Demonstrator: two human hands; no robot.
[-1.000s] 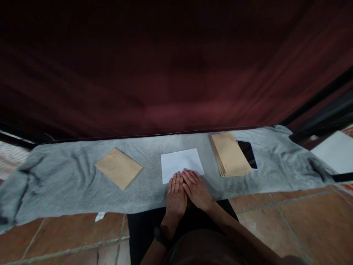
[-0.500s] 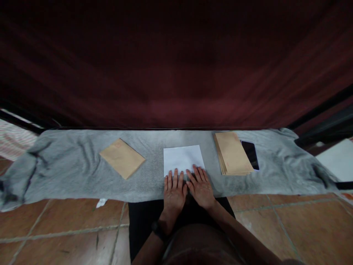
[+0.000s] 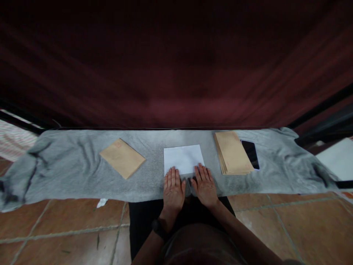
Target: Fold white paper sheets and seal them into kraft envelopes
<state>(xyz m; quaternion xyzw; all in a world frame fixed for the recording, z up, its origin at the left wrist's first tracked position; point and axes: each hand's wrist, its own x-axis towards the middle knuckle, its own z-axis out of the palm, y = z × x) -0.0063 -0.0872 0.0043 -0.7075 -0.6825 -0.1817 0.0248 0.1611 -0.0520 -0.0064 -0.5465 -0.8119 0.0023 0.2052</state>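
A white sheet of paper (image 3: 183,158) lies in the middle of a grey cloth (image 3: 68,173) spread on the floor. My left hand (image 3: 173,187) rests flat on the sheet's near left corner, fingers stretched out. My right hand (image 3: 205,183) lies flat on the near right corner, fingers slightly spread. Neither hand holds anything. A black band shows on my left wrist.
A single brown envelope (image 3: 122,158) lies left of the sheet. A stack of brown envelopes (image 3: 233,152) lies to the right, with a dark phone (image 3: 250,154) beside it. A dark red curtain (image 3: 176,66) hangs behind. White paper (image 3: 335,159) sits far right. Terracotta tiles (image 3: 60,232) surround the cloth.
My hands have slid apart along the sheet's near edge, the left toward the left corner and the right toward the right corner. The view has shifted slightly.
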